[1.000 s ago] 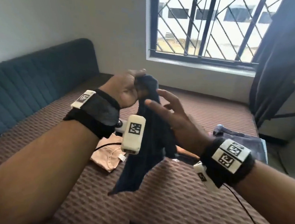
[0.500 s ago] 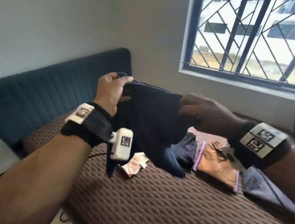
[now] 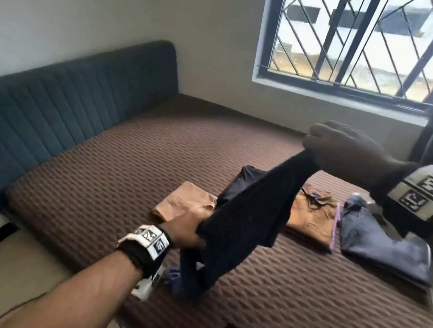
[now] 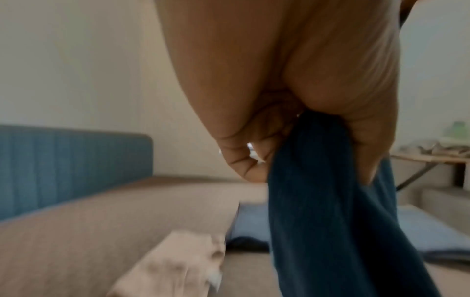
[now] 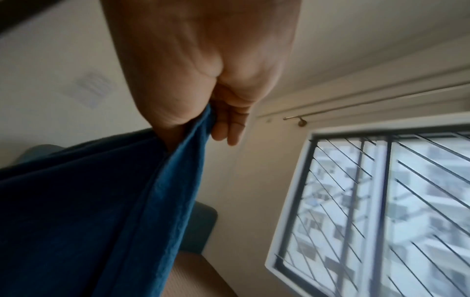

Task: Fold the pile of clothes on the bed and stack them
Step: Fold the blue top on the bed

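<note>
Both hands hold one dark blue garment (image 3: 253,213) stretched in the air over the bed (image 3: 105,181): the left hand (image 3: 186,232) is low, its grip clamped on a bunched end, and the right hand (image 3: 346,148) is raised toward the window (image 3: 362,40), fingers (image 5: 229,130) curled tight round the other end. The cloth runs taut on a slant between them, with a loose part hanging below the left hand near the front edge of the bed. Behind it on the bed lie a tan piece (image 3: 183,205), an orange-brown piece (image 3: 312,220) and a grey-blue piece (image 3: 380,244), flat and side by side rather than stacked; another dark piece (image 3: 245,181) shows partly behind the held garment. The step in hand looks like shaking or straightening this garment before folding. Next it probably wants levelling, with the two held ends brought to the same height, then lowering flat onto a bare stretch of the bed without dragging the hanging part over the pieces already laid out.
</note>
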A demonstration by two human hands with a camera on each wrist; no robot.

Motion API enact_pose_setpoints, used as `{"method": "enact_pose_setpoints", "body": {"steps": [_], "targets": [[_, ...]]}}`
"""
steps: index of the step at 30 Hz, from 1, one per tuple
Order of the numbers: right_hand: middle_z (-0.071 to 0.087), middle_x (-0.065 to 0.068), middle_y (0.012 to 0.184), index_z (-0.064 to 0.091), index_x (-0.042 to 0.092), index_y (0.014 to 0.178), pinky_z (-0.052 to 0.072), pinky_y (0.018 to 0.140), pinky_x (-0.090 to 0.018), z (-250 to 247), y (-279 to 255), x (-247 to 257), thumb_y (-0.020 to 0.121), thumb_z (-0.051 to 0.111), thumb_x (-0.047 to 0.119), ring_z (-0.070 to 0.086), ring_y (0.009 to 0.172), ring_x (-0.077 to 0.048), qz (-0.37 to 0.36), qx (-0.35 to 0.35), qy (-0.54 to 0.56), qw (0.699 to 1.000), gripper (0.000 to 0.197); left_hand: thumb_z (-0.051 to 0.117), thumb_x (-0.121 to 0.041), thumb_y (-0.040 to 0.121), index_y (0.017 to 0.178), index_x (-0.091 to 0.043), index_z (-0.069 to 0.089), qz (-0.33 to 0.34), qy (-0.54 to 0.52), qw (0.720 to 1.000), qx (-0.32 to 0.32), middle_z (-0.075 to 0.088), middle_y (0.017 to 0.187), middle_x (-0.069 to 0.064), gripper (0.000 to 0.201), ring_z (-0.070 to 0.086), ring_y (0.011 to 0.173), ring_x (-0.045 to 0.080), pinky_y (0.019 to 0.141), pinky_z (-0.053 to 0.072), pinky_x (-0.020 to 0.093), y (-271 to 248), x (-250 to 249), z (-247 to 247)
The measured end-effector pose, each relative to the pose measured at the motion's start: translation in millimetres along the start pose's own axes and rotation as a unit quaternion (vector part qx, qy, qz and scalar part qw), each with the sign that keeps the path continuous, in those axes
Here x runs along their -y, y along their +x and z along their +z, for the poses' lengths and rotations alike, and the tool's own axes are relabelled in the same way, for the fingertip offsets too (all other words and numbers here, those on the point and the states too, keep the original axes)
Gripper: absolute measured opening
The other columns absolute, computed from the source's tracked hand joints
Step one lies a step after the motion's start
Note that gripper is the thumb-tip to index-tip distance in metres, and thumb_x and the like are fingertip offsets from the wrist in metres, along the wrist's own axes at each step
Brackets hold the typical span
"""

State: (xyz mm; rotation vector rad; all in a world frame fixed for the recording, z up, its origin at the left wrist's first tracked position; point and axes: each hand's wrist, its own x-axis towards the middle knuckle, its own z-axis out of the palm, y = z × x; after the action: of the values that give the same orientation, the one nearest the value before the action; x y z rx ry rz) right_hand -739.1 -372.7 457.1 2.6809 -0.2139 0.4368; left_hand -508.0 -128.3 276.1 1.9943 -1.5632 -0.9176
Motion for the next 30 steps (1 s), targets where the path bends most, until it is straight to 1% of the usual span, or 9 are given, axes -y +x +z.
{"method": "enact_pose_setpoints", "body": {"steps": [2,4,7,13,17,20,23,26,30], "targets": [[0.055,-0.011,0.076,0.058,0.011,0.077,0.052,0.064,-0.046,4.4,-33.7,1.1,0.081,0.053,0.009,0.057,0.073,-0.034,0.040,-0.008,-0.021,0.999,0.007,0.071,-0.011,0.067,0.073,-0.031,0.057,-0.049,0.010,0.997,0.054,0.060,0.059,-0.023,0.025,0.053,0.061,-0.014,0.062,0.041,0.016,-7.0,34.8,34.3],[0.057,-0.010,0.075,0.061,0.011,0.075,0.046,0.068,-0.048,11.9,-70.3,-1.3,0.080,0.046,0.019,0.057,0.077,-0.036,0.090,0.005,-0.055,0.994,0.019,0.064,-0.019,0.070,0.075,-0.031,0.064,-0.079,0.024,0.996,0.042,0.066,0.068,-0.016,0.013,0.061,0.070,-0.009,0.066,0.047,0.026,-12.0,64.0,62.8],[0.058,-0.007,0.072,0.062,0.012,0.072,0.040,0.069,-0.050,25.3,-118.1,-2.7,0.076,0.051,0.021,0.055,0.078,-0.037,0.190,0.052,-0.101,0.975,0.015,0.059,-0.028,0.081,0.100,-0.024,0.069,-0.127,0.119,0.984,-0.040,0.069,0.101,0.005,0.022,0.066,0.099,0.028,0.077,0.051,0.038,-8.3,97.0,81.2],[0.063,-0.014,0.074,0.068,0.008,0.078,0.042,0.062,-0.042,49.3,-181.3,15.1,0.063,0.076,0.006,0.058,0.070,-0.039,0.367,0.204,-0.108,0.901,0.016,0.061,-0.004,0.085,0.090,0.001,0.074,-0.155,-0.019,0.955,-0.253,0.071,0.090,0.028,0.014,0.068,0.087,0.043,0.069,0.046,0.041,42.0,98.3,17.2],[0.057,-0.016,0.092,0.067,0.012,0.092,0.049,0.066,-0.041,40.3,-185.9,7.1,0.078,0.062,0.008,0.061,0.085,-0.041,0.515,0.233,-0.076,0.821,0.015,0.050,-0.033,0.076,0.087,0.000,0.068,-0.079,-0.091,0.950,-0.289,0.069,0.088,0.029,0.039,0.064,0.082,0.029,0.071,0.046,0.043,88.4,37.5,-79.1],[0.047,-0.015,0.101,0.061,0.018,0.091,0.049,0.075,-0.044,21.0,-190.0,-19.0,0.081,0.058,0.007,0.061,0.093,-0.045,0.607,0.180,-0.024,0.774,0.015,0.046,-0.030,0.072,0.082,-0.011,0.061,0.030,-0.016,0.957,-0.289,0.065,0.079,0.019,0.027,0.063,0.082,0.035,0.066,0.038,0.037,97.2,-31.3,-145.2],[0.043,-0.010,0.089,0.045,0.023,0.066,0.051,0.076,-0.048,-3.1,-195.8,-43.1,0.071,0.060,0.005,0.060,0.087,-0.045,0.611,0.090,0.014,0.786,0.025,0.049,-0.021,0.072,0.100,-0.006,0.069,0.126,0.063,0.926,-0.349,0.069,0.091,0.022,0.037,0.065,0.090,0.037,0.075,0.043,0.036,79.8,-79.7,-192.8],[0.058,-0.005,0.073,0.054,0.027,0.072,0.053,0.068,-0.044,-14.6,-227.7,-62.1,0.062,0.058,0.027,0.061,0.072,-0.037,0.592,0.035,0.040,0.804,0.010,0.055,-0.022,0.077,0.102,-0.006,0.068,0.205,0.120,0.875,-0.421,0.069,0.095,0.021,0.033,0.065,0.090,0.040,0.081,0.050,0.043,39.8,-92.4,-209.4],[0.059,-0.002,0.078,0.053,0.033,0.079,0.039,0.072,-0.012,-16.1,-279.0,-6.6,0.079,0.070,0.005,0.053,0.071,-0.001,0.566,-0.002,0.101,0.818,0.032,0.059,-0.025,0.078,0.102,-0.015,0.064,0.353,0.244,0.841,-0.329,0.066,0.089,0.015,0.026,0.062,0.083,0.032,0.075,0.050,0.041,-23.2,-42.2,-151.3]]}}
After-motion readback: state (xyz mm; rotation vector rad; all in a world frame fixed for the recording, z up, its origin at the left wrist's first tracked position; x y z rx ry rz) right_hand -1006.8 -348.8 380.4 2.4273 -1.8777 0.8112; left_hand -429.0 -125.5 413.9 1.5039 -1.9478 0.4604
